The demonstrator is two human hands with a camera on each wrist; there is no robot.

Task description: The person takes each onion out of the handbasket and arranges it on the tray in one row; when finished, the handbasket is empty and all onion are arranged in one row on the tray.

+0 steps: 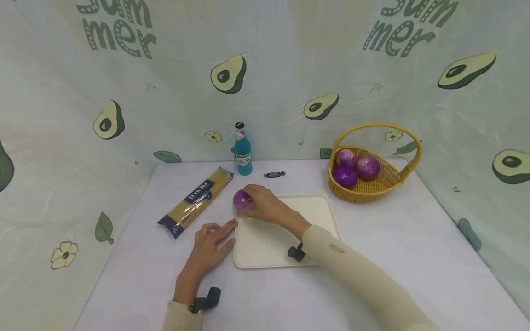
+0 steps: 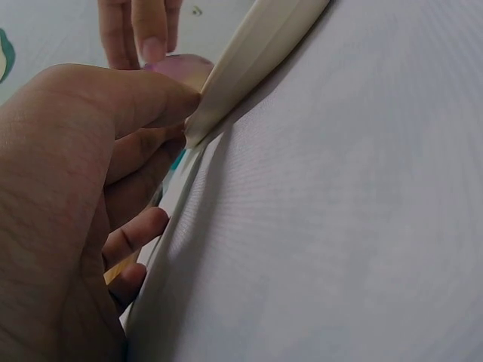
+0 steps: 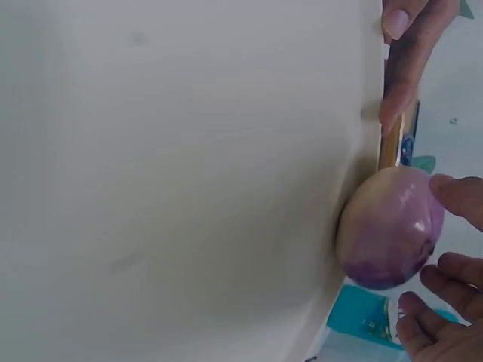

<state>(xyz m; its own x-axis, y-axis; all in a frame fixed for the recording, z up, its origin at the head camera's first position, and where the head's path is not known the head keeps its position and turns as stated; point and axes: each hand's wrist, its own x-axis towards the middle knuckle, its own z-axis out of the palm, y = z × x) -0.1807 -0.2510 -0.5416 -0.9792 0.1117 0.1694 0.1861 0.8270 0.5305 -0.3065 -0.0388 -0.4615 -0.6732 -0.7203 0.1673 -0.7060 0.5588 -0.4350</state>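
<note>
A purple onion [image 1: 242, 201] sits at the far left corner of a cream tray [image 1: 269, 250]. My right hand [image 1: 265, 205] reaches across the tray and holds the onion lightly between thumb and fingertips; the lower fingers are spread a little away from it in the right wrist view. My left hand [image 1: 212, 248] is beside the tray's left edge, its thumb and forefinger touching the rim. In the left wrist view, the onion [image 2: 181, 68] shows partly behind the left thumb, with right fingertips over it.
A basket [image 1: 360, 196] with three purple onions [image 1: 347, 170] stands at the back right. Behind the tray are a blue bottle [image 1: 243, 154] and a wrapped candy [image 1: 274, 174]. A pasta packet [image 1: 196, 202] lies left of the tray. Patterned cloth [image 1: 273, 69] hangs behind.
</note>
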